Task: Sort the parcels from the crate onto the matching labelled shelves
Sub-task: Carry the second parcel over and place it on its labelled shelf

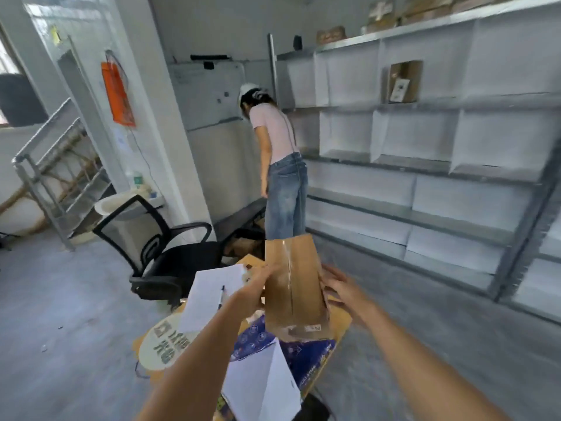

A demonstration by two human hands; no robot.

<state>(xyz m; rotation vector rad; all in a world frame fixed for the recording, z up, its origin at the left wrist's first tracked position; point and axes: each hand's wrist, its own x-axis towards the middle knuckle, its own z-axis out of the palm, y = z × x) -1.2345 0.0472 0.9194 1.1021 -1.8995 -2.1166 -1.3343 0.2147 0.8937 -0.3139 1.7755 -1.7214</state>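
A tall brown cardboard parcel [292, 281] with a strip of clear tape down its face stands upright in front of me, a small label near its lower end. My left hand [253, 287] grips its left edge. My right hand [341, 288] is against its right side with the fingers spread. Below it sits the crate [315, 357], a box with blue printed sides. Grey metal shelves [425, 165] lined with white paper run along the right wall; one brown parcel [405, 82] stands in an upper compartment.
A person in a pink top and jeans [280, 165] stands bent over at the far end of the shelves. A black office chair [170, 256] is to my left. Paper sheets and a pen [212, 294] lie on cardboard by the crate. More boxes [382, 13] sit on the top shelf.
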